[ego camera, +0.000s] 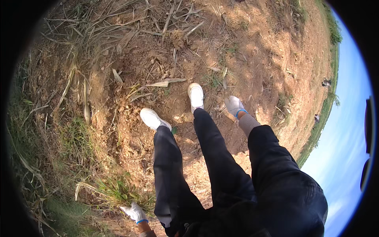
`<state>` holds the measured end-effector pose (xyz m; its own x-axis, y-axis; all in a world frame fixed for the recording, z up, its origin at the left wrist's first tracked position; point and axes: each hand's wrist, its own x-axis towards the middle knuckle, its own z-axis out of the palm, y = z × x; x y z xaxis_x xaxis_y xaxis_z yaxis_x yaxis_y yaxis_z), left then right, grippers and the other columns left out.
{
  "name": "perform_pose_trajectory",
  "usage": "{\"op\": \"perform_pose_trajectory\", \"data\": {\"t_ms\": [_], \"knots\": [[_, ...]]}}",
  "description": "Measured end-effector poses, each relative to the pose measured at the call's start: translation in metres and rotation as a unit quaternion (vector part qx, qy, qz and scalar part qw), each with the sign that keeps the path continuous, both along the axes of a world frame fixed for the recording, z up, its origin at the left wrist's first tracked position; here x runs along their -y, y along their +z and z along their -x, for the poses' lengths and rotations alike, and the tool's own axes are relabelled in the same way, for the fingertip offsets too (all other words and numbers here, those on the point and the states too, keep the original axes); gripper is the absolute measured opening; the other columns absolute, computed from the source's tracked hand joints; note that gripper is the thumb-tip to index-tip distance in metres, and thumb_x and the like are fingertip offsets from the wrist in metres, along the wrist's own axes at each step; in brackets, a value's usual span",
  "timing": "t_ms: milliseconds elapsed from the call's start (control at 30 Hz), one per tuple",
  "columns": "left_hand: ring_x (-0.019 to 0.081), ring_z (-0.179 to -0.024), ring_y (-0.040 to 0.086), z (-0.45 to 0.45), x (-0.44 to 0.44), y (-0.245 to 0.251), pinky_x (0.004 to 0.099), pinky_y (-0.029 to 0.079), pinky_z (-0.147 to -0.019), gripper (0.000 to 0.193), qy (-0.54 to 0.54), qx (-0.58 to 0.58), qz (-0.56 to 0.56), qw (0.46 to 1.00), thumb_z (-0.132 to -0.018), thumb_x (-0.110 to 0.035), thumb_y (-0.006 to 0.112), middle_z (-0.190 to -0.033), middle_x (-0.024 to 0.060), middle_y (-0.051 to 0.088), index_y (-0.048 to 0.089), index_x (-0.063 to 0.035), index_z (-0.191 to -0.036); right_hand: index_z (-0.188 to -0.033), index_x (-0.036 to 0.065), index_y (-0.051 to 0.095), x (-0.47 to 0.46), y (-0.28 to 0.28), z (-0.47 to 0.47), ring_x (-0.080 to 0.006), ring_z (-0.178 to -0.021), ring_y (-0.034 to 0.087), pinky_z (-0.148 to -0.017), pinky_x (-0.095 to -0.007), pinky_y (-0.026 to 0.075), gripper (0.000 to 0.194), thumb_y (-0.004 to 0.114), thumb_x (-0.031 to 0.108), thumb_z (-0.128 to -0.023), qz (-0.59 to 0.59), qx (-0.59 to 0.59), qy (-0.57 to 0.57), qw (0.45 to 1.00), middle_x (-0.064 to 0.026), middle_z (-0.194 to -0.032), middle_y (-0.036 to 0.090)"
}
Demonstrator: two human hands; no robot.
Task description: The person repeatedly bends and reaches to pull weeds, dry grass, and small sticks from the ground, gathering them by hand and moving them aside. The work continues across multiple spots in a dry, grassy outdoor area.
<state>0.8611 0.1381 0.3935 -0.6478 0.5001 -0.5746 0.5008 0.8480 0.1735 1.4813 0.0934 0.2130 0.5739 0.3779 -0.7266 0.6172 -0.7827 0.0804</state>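
My left hand (pixel 134 212), in a white knit glove with a blue cuff edge, hangs at the lower left beside my left leg. Its thumb stands apart from the fingers, and I see nothing held. A tuft of green grass (pixel 120 189) shows just above it in the picture; whether they touch is unclear. My right hand (pixel 234 105) wears a matching glove and is to the right of my right shoe (pixel 196 96). Its fingers look bent, and their inner side is hidden. My left shoe (pixel 154 118), also white, rests on brown soil (pixel 130 142).
Dry stalks and leaves (pixel 118 23) litter the ground at the upper left. A pale dry husk (pixel 165 83) lies ahead of my shoes. Weeds (pixel 77 139) grow along the left. Two small, indistinct figures (pixel 326 82) appear far off near the field's edge at the right.
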Motion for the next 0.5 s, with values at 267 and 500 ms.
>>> {"op": "perform_pose_trajectory", "data": {"t_ms": [267, 500], "knots": [[0.0324, -0.132, 0.034, -0.044, -0.035, 0.026, 0.037, 0.026, -0.112, 0.077, -0.117, -0.083, 0.067, 0.987, -0.082, -0.005, 0.057, -0.148, 0.0235, 0.026, 0.014, 0.0061, -0.144, -0.09, -0.002, 0.065, 0.143, 0.003, -0.022, -0.0417, -0.093, 0.061, -0.081, -0.0488, 0.048, 0.042, 0.05, 0.037, -0.088, 0.011, -0.005, -0.067, 0.998, -0.0267, -0.092, 0.064], [0.0329, -0.117, 0.05, -0.086, -0.066, 0.041, 0.0365, 0.037, -0.103, 0.069, -0.197, -0.139, -0.05, 0.969, -0.079, 0.002, 0.053, -0.136, 0.0239, 0.043, 0.026, 0.0039, -0.142, -0.087, -0.002, 0.065, 0.171, 0.037, -0.062, -0.0422, -0.089, 0.061, -0.079, -0.0484, 0.049, 0.042, 0.051, 0.037, -0.087, -0.075, -0.004, -0.133, 0.988, -0.0266, -0.09, 0.064]]}}
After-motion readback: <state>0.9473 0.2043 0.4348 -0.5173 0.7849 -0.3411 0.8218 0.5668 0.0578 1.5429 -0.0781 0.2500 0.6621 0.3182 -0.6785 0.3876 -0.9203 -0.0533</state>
